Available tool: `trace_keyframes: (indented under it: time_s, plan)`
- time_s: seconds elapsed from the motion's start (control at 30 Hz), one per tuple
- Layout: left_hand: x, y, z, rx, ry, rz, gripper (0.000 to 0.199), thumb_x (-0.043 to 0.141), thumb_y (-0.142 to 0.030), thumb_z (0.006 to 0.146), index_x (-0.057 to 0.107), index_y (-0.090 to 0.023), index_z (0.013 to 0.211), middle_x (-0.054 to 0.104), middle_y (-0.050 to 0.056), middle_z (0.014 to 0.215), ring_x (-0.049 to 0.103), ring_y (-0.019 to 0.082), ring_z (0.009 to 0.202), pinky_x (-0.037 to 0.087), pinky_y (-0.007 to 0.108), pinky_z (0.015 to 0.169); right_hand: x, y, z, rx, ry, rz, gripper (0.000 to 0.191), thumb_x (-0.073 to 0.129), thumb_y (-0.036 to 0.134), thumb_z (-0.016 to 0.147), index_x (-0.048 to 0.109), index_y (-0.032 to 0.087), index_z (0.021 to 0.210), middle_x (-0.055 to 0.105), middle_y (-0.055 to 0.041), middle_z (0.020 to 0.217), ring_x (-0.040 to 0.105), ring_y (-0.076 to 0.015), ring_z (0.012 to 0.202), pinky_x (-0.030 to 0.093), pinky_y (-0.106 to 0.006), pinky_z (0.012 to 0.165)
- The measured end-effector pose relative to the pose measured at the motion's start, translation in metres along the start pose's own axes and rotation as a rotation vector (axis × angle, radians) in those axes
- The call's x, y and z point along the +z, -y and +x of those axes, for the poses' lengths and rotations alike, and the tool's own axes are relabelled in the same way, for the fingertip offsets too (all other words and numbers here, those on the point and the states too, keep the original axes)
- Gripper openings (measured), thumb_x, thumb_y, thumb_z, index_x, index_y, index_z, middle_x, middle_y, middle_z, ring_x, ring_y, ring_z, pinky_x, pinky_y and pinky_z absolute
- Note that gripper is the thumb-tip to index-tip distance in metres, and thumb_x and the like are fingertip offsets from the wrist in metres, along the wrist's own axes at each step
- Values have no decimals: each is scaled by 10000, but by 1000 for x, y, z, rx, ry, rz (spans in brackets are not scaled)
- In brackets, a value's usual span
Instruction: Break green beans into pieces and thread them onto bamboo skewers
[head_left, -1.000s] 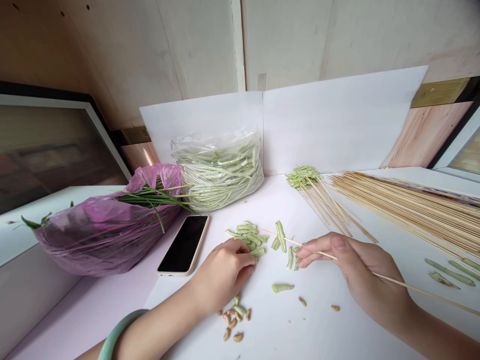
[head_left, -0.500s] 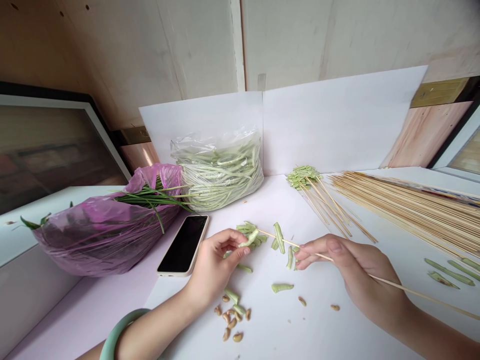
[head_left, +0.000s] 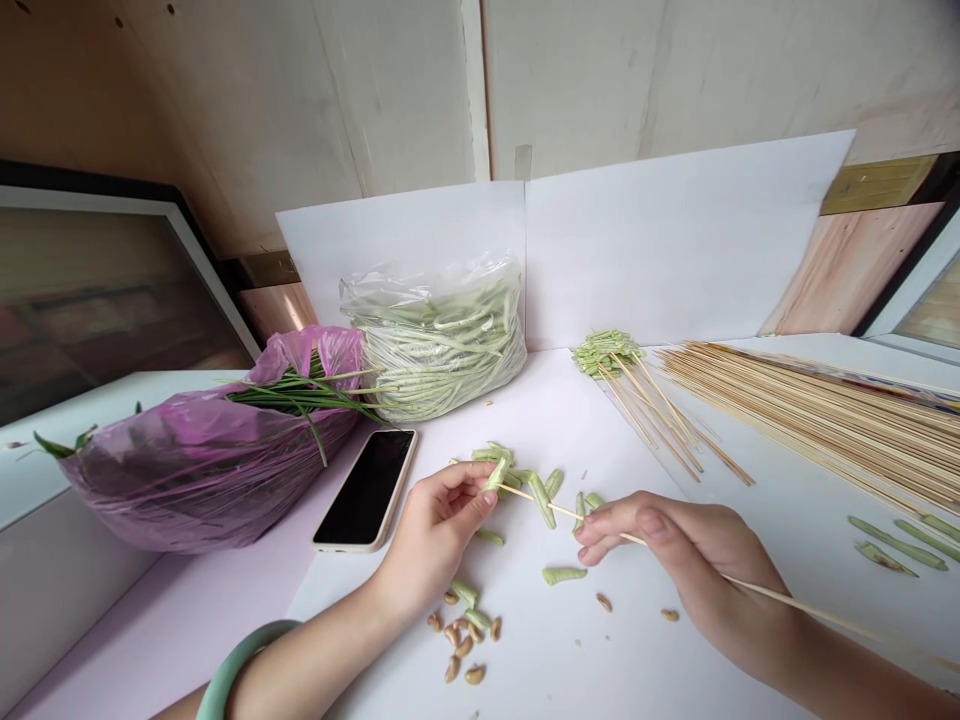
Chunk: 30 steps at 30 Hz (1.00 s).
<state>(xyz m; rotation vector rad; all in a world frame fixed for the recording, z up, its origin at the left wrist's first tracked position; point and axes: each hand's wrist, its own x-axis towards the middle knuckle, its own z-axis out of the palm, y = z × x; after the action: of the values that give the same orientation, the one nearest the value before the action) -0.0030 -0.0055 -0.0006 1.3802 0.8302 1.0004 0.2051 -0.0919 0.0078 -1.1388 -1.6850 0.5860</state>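
My left hand (head_left: 450, 510) pinches a short piece of green bean (head_left: 496, 474) between thumb and fingers. A thin bamboo skewer (head_left: 637, 540) lies in my right hand (head_left: 682, 560), closed around it, with its tip meeting the bean piece in my left hand. One bean piece (head_left: 541, 500) is threaded crosswise on the skewer between my hands. Behind my left fingers sits a small pile of cut bean pieces (head_left: 517, 478), partly hidden. Another cut piece (head_left: 564, 575) lies on the white table below the skewer. Whether the tip has pierced the held piece is hard to see.
Brown beans (head_left: 463, 646) lie near my left forearm. A phone (head_left: 367, 490), a purple bag of greens (head_left: 210, 460) and a clear bag of long beans (head_left: 442, 350) stand left and behind. Filled skewers (head_left: 607, 352) and many bare skewers (head_left: 810, 420) lie at the right.
My right hand has moved slightly down and left with the skewer. The bean piece in my left hand has turned more upright, and the skewer tip now meets it.
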Motion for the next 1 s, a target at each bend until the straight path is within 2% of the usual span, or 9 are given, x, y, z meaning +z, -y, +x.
trace_keyframes:
  time_s: [0.2,0.33,0.47,1.0]
  plan:
    - [1,-2,0,-24,-18,-103,270,783,-272,664,721,-135,889,705,64,835,625,180,817,486,278,779,-1,0,0,-31,7,-30,419,345,375,979,710,232,830,756,-14,757,715,-174,794,549,-241,749]
    - [1,-3,0,-65,-28,-170,248,784,-262,669,719,-135,871,704,42,764,609,135,712,480,239,700,-2,0,-1,-46,14,-32,387,349,349,982,703,232,876,756,-4,769,715,-159,789,545,-227,747]
    - [0,-3,-1,-93,-47,-226,245,811,-245,639,712,-133,833,710,34,768,620,119,708,482,216,700,-2,-1,-2,-35,30,-29,385,340,338,986,697,236,885,757,1,772,715,-157,799,543,-228,755]
    - [2,-2,-1,-47,-122,-242,243,842,-183,585,652,-131,727,699,-2,680,651,106,658,507,182,638,0,0,-1,-67,-18,-20,408,349,351,983,709,241,827,761,15,765,714,-136,808,542,-191,765]
